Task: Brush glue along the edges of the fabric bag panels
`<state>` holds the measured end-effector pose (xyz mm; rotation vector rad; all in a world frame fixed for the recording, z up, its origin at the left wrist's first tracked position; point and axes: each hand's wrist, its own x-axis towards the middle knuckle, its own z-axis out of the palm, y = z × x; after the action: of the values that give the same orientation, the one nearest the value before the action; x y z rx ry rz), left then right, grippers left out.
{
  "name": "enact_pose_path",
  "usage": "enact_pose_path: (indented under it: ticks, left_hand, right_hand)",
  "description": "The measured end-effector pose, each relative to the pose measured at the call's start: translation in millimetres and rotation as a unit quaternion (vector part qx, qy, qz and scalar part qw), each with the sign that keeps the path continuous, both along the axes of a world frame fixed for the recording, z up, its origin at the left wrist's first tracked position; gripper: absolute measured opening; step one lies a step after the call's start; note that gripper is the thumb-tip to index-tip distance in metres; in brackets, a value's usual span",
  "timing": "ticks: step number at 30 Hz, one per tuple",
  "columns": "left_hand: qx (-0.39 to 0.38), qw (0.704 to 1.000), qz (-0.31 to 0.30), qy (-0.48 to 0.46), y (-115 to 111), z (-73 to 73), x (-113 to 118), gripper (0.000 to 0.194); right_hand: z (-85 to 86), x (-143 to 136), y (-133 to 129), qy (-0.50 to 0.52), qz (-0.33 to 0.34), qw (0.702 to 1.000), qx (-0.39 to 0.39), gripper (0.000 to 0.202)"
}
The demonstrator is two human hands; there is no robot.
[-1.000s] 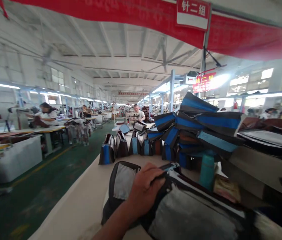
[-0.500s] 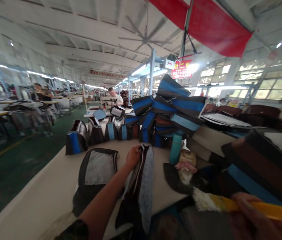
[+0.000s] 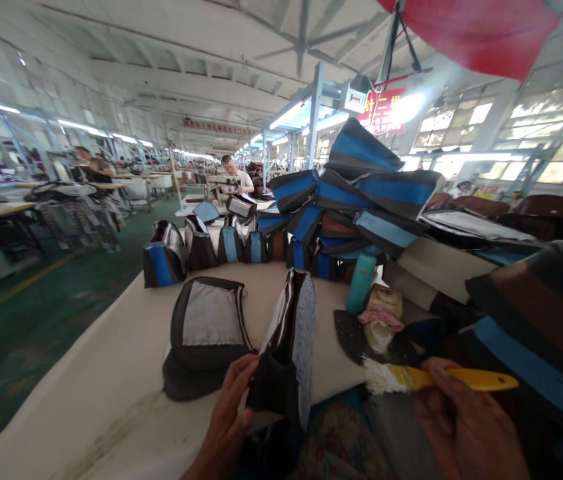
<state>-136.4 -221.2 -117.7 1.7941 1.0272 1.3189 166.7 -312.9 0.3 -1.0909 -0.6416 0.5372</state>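
In front of me an unfinished dark bag (image 3: 274, 387) stands on edge with its zipper-lined top parted and a grey fuzzy side facing right. My left hand (image 3: 234, 400) is closed on its near lower left side, fingers along the outside; the exact hold is partly hidden. My right hand (image 3: 466, 420) grips a yellow-handled brush (image 3: 486, 380) between thumb and fingers. Its pale bristles, caked with white, point left, apart from the bag. A second bag piece, black with a grey panel (image 3: 211, 317), lies flat to the left.
Blue and black bag pieces (image 3: 341, 193) are piled at the table's back, with several standing in a row. A teal bottle (image 3: 361, 283) stands beside a white-smeared container with a pink cloth (image 3: 381, 317). More striped pieces (image 3: 536, 340) crowd the right. A person (image 3: 244, 180) sits farther back.
My left hand has moved from the bag's far top end to its near lower side. The brush in my right hand has shifted left and up. The view has tilted down slightly.
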Motion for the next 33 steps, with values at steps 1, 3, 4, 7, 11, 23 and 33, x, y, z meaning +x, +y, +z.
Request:
enact_pose_path:
  ticks: [1, 3, 4, 7, 11, 23, 33]
  left_hand:
    - [0.014, 1.000, 0.012, 0.019, -8.7, -2.0, 1.1, 0.062]
    - [0.004, 0.998, 0.027, 0.051, -16.6, 3.1, 9.3, 0.056]
    - [-0.007, 0.998, 0.024, 0.060, -16.7, 9.7, 15.3, 0.053]
    - [-0.015, 0.998, -0.018, 0.065, -11.2, 36.0, 34.9, 0.035]
    - [0.004, 0.997, -0.046, 0.066, -9.0, 59.5, 60.0, 0.022]
    - [0.005, 0.998, -0.055, 0.007, -20.6, 64.2, 102.1, 0.019]
    - [-0.007, 0.999, -0.051, -0.008, -20.9, 71.4, 106.5, 0.020]
  right_hand:
    - [-0.9, -3.9, 1.1, 0.024, 0.008, 1.000, -0.008, 0.019]
    - [-1.2, -13.4, 2.8, 0.041, 0.019, 0.999, -0.021, 0.022]
    - [-0.4, -18.5, 3.4, 0.042, 0.023, 0.999, -0.023, 0.022]
    - [6.1, -31.6, 3.4, 0.054, 0.036, 0.998, -0.024, 0.025]
    - [20.2, -40.9, 2.5, 0.058, 0.047, 0.997, -0.002, 0.027]
    - [18.2, -53.6, 31.9, -0.466, 0.017, 0.876, 0.120, 0.009]
    - [21.3, -42.6, 13.9, -0.625, 0.054, 0.750, 0.212, 0.024]
